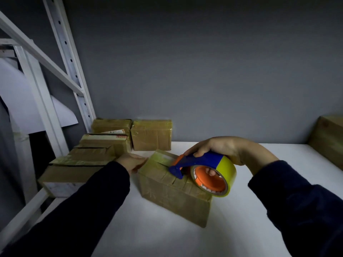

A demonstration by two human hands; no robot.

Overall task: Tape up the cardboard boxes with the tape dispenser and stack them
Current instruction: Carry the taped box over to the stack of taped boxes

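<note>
A small brown cardboard box sits in the middle of the white table, its top crossed by strips of clear tape. My right hand grips a blue and orange tape dispenser loaded with a yellow tape roll; the dispenser's blade end rests on the box top. My left hand presses against the box's far left edge. Both arms wear dark sleeves.
Several taped cardboard boxes stand in a group at the back left, by a white metal shelf frame. Another box shows at the right edge. A grey wall rises behind the table.
</note>
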